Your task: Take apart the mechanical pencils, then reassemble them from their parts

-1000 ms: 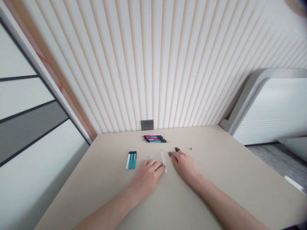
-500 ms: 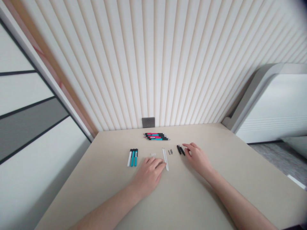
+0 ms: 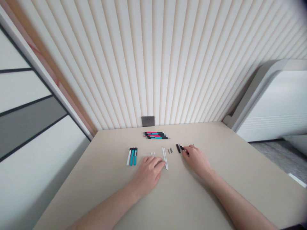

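Item one: the right hand [image 3: 196, 160]. From where I sit, its fingers curl around the end of a slim black pen barrel [image 3: 183, 148], which lies right of centre and toward the back edge of the table [image 3: 100, 166]. The grip looks nearly together, but I cannot tell whether it is truly clamped. A shallow hold is my first worry: a round barrel caught only by its end could slip and roll.

Item two: a second black pen barrel [image 3: 178, 148], loose on the table just beside the first. A careless knuckle could knock it out of place.

Item three: the left hand [image 3: 147, 174], palm down, grip apart and holding nothing, its fingertips at two thin white rods [image 3: 164, 158]. A sideways push from those fingers could skew or spread the pair.

Item four: two small grey parts [image 3: 169, 150], between the rods and the black barrels. They are tiny, and a passing wrist could flick them away.

Item five: small white pieces [image 3: 152, 153], left of the rods, with the same hazard.

Item six: three capped markers [image 3: 132, 156], one white and two teal, side by side farther left.

Item seven: a bundle of pink-and-teal pens [image 3: 155, 135] near the table's back edge, below a wall socket [image 3: 147, 121]. Reaching across it could scatter them.
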`<state>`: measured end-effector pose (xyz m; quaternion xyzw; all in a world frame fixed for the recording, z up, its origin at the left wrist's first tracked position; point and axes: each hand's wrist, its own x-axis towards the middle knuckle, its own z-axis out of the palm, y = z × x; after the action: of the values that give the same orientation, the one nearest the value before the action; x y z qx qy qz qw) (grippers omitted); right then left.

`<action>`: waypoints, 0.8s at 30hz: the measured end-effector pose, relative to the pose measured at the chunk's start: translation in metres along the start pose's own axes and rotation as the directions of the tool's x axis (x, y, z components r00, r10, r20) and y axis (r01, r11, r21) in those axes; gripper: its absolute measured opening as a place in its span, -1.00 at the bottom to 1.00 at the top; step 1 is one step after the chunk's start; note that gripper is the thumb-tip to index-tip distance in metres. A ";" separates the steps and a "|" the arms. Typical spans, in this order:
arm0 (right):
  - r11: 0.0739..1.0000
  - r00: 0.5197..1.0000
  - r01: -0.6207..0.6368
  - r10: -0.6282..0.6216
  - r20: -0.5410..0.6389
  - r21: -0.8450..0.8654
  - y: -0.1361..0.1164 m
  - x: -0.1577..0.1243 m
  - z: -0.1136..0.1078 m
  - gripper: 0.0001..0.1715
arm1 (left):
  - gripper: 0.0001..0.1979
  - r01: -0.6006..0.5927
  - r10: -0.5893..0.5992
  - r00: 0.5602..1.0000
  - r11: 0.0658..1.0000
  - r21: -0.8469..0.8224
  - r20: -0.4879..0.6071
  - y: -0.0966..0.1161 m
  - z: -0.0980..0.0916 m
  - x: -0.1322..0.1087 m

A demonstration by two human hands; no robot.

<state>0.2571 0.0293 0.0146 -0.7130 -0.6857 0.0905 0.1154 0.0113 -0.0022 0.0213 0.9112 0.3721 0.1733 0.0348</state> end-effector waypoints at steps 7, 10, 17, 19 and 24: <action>0.794 0.985 0.167 -0.157 -0.069 0.585 -0.023 -0.013 0.002 -0.67 | -0.72 0.003 -0.006 0.999 0.997 -0.073 -0.039 -0.002 0.001 -0.002; 0.633 0.975 0.148 -0.220 -0.006 0.760 -0.043 -0.025 0.012 -0.69 | -0.72 -0.006 -0.004 0.995 0.994 -0.109 -0.097 -0.004 0.003 -0.004; 0.541 0.957 0.165 -0.290 -0.002 0.825 -0.058 -0.036 0.019 -0.85 | -0.83 0.028 -0.057 0.981 0.988 -0.154 -0.187 -0.006 0.006 -0.005; 0.553 0.956 0.157 -0.293 0.015 0.818 -0.057 -0.036 0.019 -0.86 | -0.87 0.040 -0.072 0.980 0.985 -0.166 -0.188 -0.007 0.008 -0.005; 0.598 0.959 0.174 -0.285 0.004 0.783 -0.054 -0.035 0.017 -0.81 | -0.93 0.100 -0.141 0.969 0.975 -0.198 -0.204 -0.012 0.013 -0.006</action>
<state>0.1988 -0.0029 0.0130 -0.4918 -0.6716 0.4063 0.3768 0.0041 0.0032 0.0049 0.8552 0.4108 0.3031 0.0896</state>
